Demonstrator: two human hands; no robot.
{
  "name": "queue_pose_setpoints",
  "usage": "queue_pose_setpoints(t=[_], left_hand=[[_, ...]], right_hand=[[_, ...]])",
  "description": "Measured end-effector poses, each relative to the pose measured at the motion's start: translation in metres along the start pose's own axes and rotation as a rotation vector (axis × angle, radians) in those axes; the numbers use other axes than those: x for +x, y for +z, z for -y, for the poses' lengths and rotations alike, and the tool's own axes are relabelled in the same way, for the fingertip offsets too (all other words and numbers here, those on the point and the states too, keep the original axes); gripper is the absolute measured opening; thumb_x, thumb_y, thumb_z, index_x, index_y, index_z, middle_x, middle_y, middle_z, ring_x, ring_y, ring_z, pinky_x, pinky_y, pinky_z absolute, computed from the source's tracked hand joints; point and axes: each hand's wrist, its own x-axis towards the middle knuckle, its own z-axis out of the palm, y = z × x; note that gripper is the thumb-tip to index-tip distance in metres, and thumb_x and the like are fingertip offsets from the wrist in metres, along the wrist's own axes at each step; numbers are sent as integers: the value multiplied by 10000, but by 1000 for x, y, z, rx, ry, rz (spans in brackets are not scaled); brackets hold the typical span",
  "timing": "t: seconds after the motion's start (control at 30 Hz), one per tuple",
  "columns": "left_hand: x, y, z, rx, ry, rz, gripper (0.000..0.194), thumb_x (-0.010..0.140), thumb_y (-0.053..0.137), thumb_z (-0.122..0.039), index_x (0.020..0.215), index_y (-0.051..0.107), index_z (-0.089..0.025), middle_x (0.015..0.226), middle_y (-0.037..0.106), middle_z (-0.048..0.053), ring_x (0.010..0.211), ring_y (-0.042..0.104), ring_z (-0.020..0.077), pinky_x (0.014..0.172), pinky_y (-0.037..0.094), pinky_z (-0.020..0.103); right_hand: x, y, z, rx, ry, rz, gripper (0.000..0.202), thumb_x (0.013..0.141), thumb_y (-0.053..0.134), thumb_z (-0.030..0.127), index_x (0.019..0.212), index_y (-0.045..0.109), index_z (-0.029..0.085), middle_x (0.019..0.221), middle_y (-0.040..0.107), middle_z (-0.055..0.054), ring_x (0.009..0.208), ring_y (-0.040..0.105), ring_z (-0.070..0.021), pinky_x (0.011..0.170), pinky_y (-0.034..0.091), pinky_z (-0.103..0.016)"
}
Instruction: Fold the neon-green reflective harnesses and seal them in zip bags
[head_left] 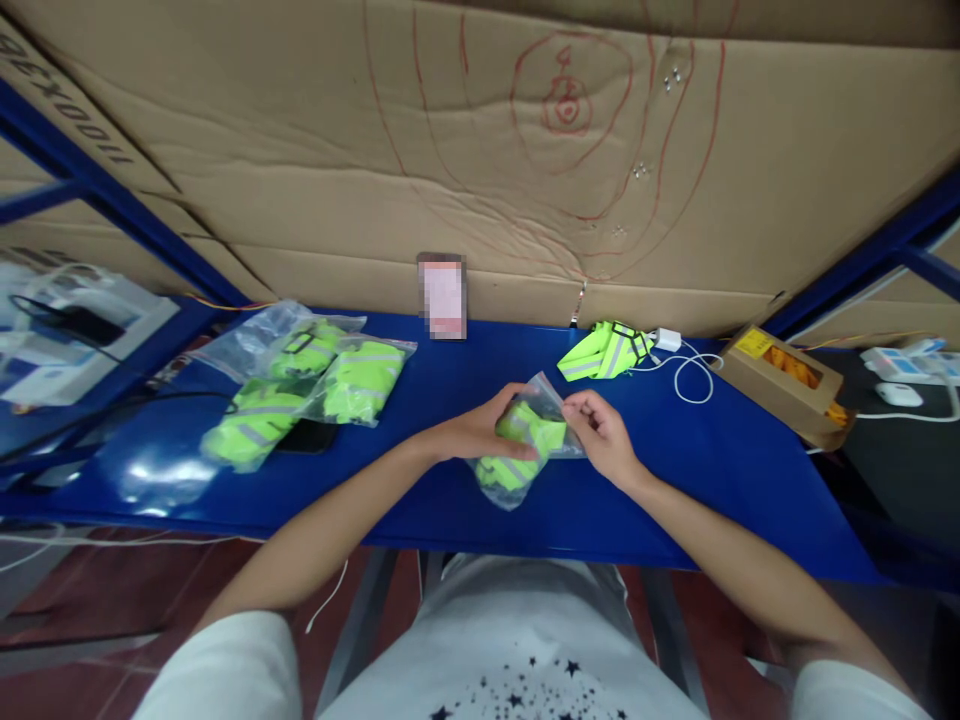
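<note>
A clear plastic bag (504, 488) holds a folded neon-yellow reflective vest or strap (529, 425) with grey stripes. My left hand (491, 425) is wrapped round the bag's left side, thumb across its front. At the bag's upper right edge, my right hand (600, 432) pinches the plastic between thumb and fingers. The bag is tilted, its mouth towards the upper right, just above or on the blue table (427, 500). Behind my right hand lies a loose neon-yellow reflective bundle (607, 350) with a black buckle.
Several bagged neon-yellow bundles (360, 380) lie on the left, partly over a dark flat object (304, 436). A phone-like device (442, 297) leans against the cardboard wall (300, 200). To the right are a white charger with cable (666, 340) and a cardboard box (787, 380) with orange contents.
</note>
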Motion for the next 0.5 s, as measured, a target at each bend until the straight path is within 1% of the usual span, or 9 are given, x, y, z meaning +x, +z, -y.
queue_pose_setpoints(t=[0.03, 0.1, 0.17, 0.23, 0.3, 0.37, 0.43, 0.47, 0.5], left_hand=[[-1, -4, -1, 13, 1, 15, 873, 712, 878, -356, 1419, 377, -251, 1268, 618, 84, 1146, 622, 240, 910, 519, 342], [-2, -12, -1, 56, 16, -18, 862, 723, 865, -341, 1403, 343, -245, 1202, 637, 80, 1051, 649, 222, 845, 531, 328], [-3, -22, -3, 141, 38, -107, 795, 746, 842, -361, 1360, 353, -239, 1134, 649, 65, 943, 655, 195, 758, 522, 292], [-5, -35, -7, 251, 76, -223, 727, 749, 832, -387, 1310, 397, -232, 1082, 644, 51, 874, 641, 176, 698, 503, 266], [-12, -53, -14, 348, 130, -420, 668, 744, 826, -408, 1268, 456, -224, 1060, 631, 45, 846, 628, 172, 686, 503, 268], [-25, -76, -23, 433, 179, -701, 662, 738, 824, -426, 1274, 495, -220, 1095, 621, 56, 878, 626, 186, 733, 529, 305], [-45, -103, -28, 536, 177, -973, 690, 753, 811, -459, 1321, 510, -209, 1153, 610, 81, 953, 625, 217, 817, 546, 366], [-57, -118, -30, 612, 151, -1067, 680, 759, 804, -482, 1312, 538, -190, 1179, 604, 99, 992, 619, 236, 864, 543, 398], [-68, -133, -31, 699, 120, -1121, 644, 766, 792, -500, 1273, 578, -164, 1201, 599, 117, 1024, 612, 253, 913, 530, 429]], right_hand=[[1, -1, 0, 22, 8, -35, 336, 921, 640, 548, 911, 614, 213, 603, 485, 63, 482, 396, -89, 463, 303, -236], [5, -2, 0, 46, 28, -81, 353, 924, 621, 569, 953, 622, 217, 620, 525, 53, 477, 440, -97, 445, 344, -236], [8, -3, -2, 62, 42, -97, 372, 928, 602, 585, 998, 630, 220, 676, 572, 35, 504, 491, -107, 450, 404, -241], [10, -5, -4, 77, 37, -93, 376, 921, 608, 587, 1008, 631, 222, 747, 602, 17, 552, 532, -112, 466, 443, -241], [11, -6, -6, 77, 30, -76, 367, 922, 611, 578, 1004, 631, 221, 783, 608, 6, 584, 554, -115, 470, 446, -237], [10, -7, -9, 62, 29, -61, 354, 937, 596, 566, 1005, 632, 221, 786, 601, 4, 589, 556, -114, 465, 433, -232], [8, -6, -11, 42, 27, -34, 344, 950, 583, 556, 1011, 635, 221, 794, 599, 2, 592, 556, -113, 470, 426, -234], [7, -5, -13, 33, 24, -14, 339, 955, 578, 550, 1015, 636, 222, 801, 600, 0, 602, 560, -114, 478, 426, -235], [6, -5, -14, 21, 21, 8, 335, 960, 574, 546, 1019, 636, 222, 805, 602, -2, 610, 564, -116, 487, 427, -236]])
